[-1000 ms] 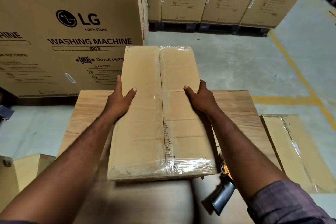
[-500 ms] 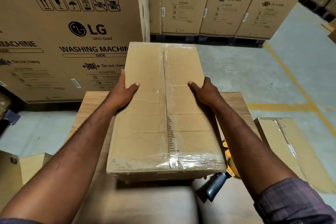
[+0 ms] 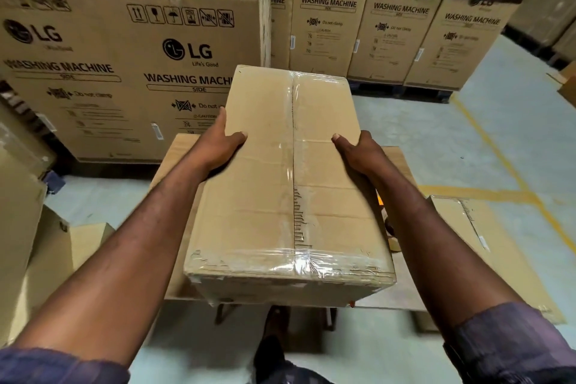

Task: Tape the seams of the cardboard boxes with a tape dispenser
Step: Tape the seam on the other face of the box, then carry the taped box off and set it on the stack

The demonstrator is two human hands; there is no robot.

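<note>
I hold a long brown cardboard box (image 3: 258, 196) in front of me, above a small wooden table (image 3: 179, 150). Clear tape runs along its centre seam and across both short ends. My left hand (image 3: 218, 146) grips the left side, thumb lying on top. On the opposite side my right hand (image 3: 358, 153) grips the same way. The tape dispenser (image 3: 391, 227) lies on the table under my right forearm; only an orange and dark sliver of it shows.
Large washing machine cartons (image 3: 131, 72) stand stacked right behind the table, with more (image 3: 402, 31) along the back. A taped flat box (image 3: 467, 227) lies on the floor to the right. Open cartons (image 3: 78, 246) stand at the left. Yellow floor lines (image 3: 498, 159) run right.
The box has risen off the table in both hands and sits higher and closer to me. The view has pulled back, and the dispenser is now mostly hidden.
</note>
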